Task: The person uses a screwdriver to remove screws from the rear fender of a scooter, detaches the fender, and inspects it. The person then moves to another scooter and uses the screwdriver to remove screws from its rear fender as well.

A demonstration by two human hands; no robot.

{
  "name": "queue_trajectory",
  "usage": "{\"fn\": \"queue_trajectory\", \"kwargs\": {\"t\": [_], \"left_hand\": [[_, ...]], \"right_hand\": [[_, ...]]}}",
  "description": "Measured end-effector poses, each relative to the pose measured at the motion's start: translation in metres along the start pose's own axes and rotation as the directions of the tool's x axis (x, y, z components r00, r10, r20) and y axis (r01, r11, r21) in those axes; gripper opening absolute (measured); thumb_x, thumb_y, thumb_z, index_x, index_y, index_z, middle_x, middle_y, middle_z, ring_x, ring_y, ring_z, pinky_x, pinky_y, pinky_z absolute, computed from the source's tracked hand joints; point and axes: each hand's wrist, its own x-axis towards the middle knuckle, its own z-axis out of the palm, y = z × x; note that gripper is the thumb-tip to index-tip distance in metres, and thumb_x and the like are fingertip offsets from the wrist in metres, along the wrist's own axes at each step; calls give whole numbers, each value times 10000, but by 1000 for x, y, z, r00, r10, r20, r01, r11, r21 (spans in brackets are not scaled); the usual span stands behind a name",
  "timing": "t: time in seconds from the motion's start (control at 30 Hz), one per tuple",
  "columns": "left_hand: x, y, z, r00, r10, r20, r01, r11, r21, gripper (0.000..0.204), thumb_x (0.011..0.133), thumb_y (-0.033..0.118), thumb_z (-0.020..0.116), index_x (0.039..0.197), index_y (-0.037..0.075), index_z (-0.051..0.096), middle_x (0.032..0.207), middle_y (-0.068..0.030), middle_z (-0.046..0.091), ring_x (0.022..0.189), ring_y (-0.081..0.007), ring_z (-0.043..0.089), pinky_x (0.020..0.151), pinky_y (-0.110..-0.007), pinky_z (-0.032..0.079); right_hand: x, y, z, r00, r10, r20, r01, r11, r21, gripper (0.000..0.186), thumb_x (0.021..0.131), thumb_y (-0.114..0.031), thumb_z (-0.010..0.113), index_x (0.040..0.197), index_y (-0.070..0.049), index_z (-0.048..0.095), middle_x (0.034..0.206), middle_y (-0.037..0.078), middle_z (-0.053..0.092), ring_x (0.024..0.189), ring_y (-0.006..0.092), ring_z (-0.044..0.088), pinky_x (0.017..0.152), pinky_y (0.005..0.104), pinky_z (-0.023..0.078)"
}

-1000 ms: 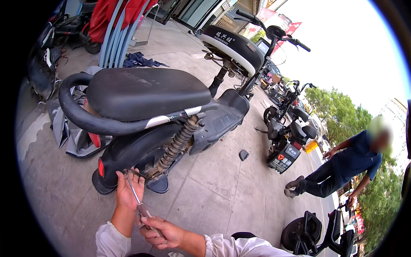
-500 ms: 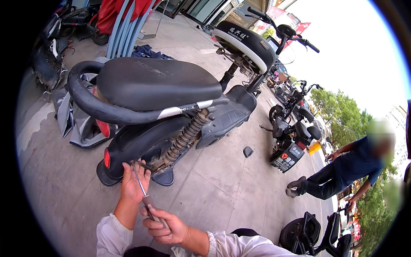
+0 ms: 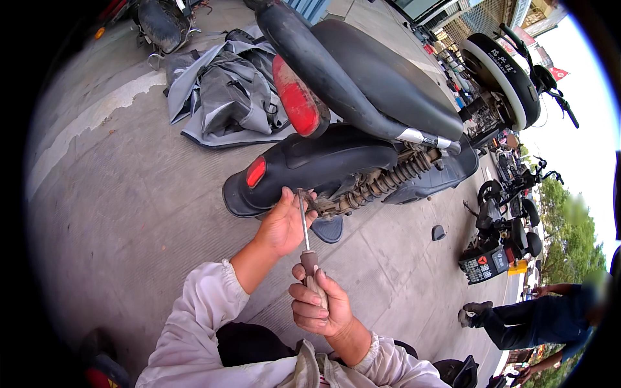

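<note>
My right hand (image 3: 326,309) is wrapped around the handle of a screwdriver (image 3: 309,260). Its metal shaft points up and away, and the tip meets the lower edge of the black rear fender (image 3: 310,158) of an electric scooter. My left hand (image 3: 281,226) is beside that tip, fingers curled around a small dark part at the fender edge; what they pinch is partly hidden. A red reflector (image 3: 256,172) sits on the fender's end. Right of my left hand, a dirty coil-spring shock absorber (image 3: 394,181) slants up under the black seat (image 3: 381,71).
A grey crumpled cover (image 3: 233,97) lies on the paving behind the scooter. Other scooters (image 3: 495,239) are parked to the right, where a person in dark clothes (image 3: 524,320) stands. A small dark object (image 3: 438,233) lies on the ground.
The view has shifted, so the scooter and both hands appear further right and the grey cover shows more fully. My right hand still grips the screwdriver, its tip still by my left fingers.
</note>
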Motion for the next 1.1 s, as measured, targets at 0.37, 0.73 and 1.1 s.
{"fn": "queue_trajectory", "kwargs": {"t": [0.37,0.73,1.1], "left_hand": [[2,0,-3,1000,17,-19,-17,1000,13,488,920,539,542,1108,89,562,1224,-27,537,1242,-190,420,990,-395,360],[0,2,-9,1000,17,6,-17,999,40,487,928,542,526,1138,104,563,1247,-17,535,1252,-185,421,1009,-403,347],[2,-2,-2,1000,-10,-10,10,999,43,516,919,542,541,1179,96,536,1251,-22,535,1240,-193,432,990,-392,357]], "right_hand": [[7,1,22,849,-405,-340,-123,475,-871,204,984,-284,557,960,-95,485,670,9,511,510,118,491,419,248,387],[10,-15,27,764,-520,-382,-451,-6,-893,219,986,-300,559,957,-104,467,693,-6,508,517,107,494,426,244,387],[18,-10,22,940,-36,-341,-146,858,-493,374,1000,-469,454,923,-105,430,639,-20,438,456,99,424,416,269,390]]}}
